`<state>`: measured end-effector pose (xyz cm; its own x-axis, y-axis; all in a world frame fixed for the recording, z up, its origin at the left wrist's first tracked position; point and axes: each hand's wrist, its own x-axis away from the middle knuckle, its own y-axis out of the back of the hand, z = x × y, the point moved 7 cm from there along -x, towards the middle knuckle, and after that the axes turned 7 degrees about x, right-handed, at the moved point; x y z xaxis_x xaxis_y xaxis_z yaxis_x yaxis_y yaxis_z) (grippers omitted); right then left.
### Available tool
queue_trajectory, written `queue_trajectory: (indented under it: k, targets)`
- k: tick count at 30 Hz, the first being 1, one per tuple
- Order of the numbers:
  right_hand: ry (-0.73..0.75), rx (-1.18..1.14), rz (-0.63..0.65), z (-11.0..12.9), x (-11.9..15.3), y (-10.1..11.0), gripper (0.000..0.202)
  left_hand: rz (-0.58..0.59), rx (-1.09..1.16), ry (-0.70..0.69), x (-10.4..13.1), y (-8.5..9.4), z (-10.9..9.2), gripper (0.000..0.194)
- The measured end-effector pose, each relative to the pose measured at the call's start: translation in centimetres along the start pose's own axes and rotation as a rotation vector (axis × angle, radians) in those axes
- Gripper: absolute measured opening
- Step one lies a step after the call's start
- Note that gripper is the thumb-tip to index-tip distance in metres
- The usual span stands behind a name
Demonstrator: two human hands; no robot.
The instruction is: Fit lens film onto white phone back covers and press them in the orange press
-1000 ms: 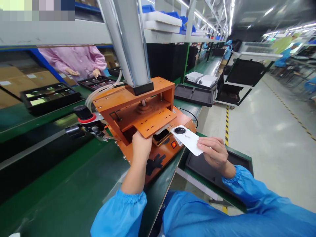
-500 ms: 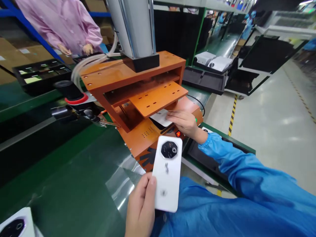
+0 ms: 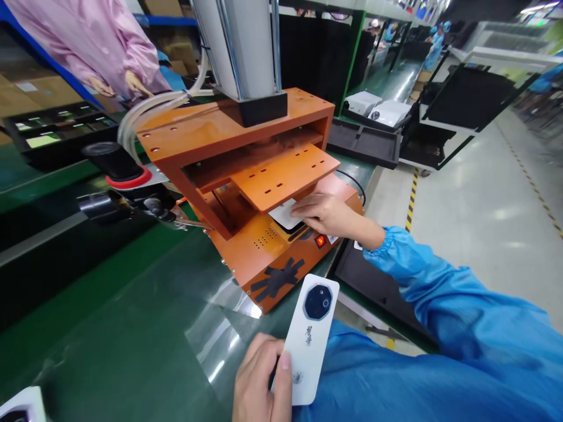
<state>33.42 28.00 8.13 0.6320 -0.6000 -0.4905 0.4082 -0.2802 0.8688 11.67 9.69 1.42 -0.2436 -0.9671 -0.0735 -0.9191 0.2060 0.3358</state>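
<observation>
My left hand (image 3: 264,378) is closed round the lower edge of a white phone (image 3: 310,346), thumb on its back. The phone's back faces up, with a round black camera module and dark printed characters. My right hand (image 3: 323,214) reaches under the orange plate (image 3: 288,176) of a press. Its bent fingers pinch the near end of a second white phone (image 3: 285,214), which lies in a dark recess on the orange press base (image 3: 246,252). The plate hides the far end of that phone.
A red lit switch (image 3: 321,241) is on the press front. Another white phone (image 3: 26,404) lies at the lower left of the green table (image 3: 132,328). A black tray (image 3: 382,293) stands to the right. Across the bench is a person in a pink smock (image 3: 101,47).
My left hand and its phone have moved down and slightly right, away from the press. My right hand's fingers have gone from lying flat over the second phone to bending at its edge.
</observation>
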Motion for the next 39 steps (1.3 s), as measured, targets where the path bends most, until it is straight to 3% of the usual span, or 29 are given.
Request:
queue_trajectory:
  k: [4,7,10,13,15,19,23,25,27,29,32,34,36,39]
  targets:
    - [0.018,-0.080,0.191,0.5,-1.0,0.5,0.033,0.017,-0.123,-0.178,-0.7,-0.1,-0.4,0.020]
    - [0.008,-0.081,0.192,0.9,-0.5,0.4,0.035,0.001,-0.314,-0.327,-1.3,-0.6,-0.8,0.014]
    - [-0.130,-0.022,-0.087,0.6,2.2,1.1,0.029,-0.059,-0.533,-0.435,-2.1,-1.1,-0.8,0.009]
    - [-0.488,0.087,-0.538,-0.9,8.8,2.4,0.024,-0.082,-0.663,-0.513,-2.7,-1.7,-0.1,0.010]
    - [-0.656,0.175,-0.620,-1.6,13.2,1.9,0.025,-0.102,-0.697,-0.538,-3.0,-2.0,0.5,0.012]
    - [-0.682,0.301,-0.447,-2.8,17.2,-0.3,0.035,-0.179,-0.796,-0.609,-3.2,-2.4,0.9,0.011]
    - [-0.635,0.289,-0.383,-3.8,17.2,-0.5,0.044,-0.251,-0.891,-0.657,-3.1,-2.3,0.3,0.008]
    - [-0.624,0.224,-0.385,-3.0,17.0,0.0,0.040,-0.274,-0.893,-0.670,-2.6,-2.1,-0.1,0.007]
    - [-0.608,0.029,-0.386,-0.6,17.1,0.3,0.034,-0.292,-0.835,-0.712,-1.5,-2.4,-0.6,0.009]
    - [-0.595,-0.323,-0.298,3.5,17.6,-0.9,0.034,-0.281,-0.716,-0.730,-0.4,-3.4,-1.0,0.012]
    - [-0.682,-0.940,-0.032,10.5,19.5,-5.2,0.055,-0.179,-0.534,-0.605,0.1,-6.3,-0.6,0.013]
    - [-0.833,-1.105,-0.011,12.3,21.7,-7.4,0.055,-0.100,-0.490,-0.529,0.1,-8.2,-0.1,0.015]
    - [-0.995,-0.906,-0.021,10.4,24.6,-8.4,0.053,-0.048,-0.503,-0.513,0.2,-9.2,0.6,0.028]
    - [-1.178,-0.325,0.077,3.1,30.1,-7.5,0.055,0.020,-0.507,-0.591,1.1,-8.5,1.7,0.050]
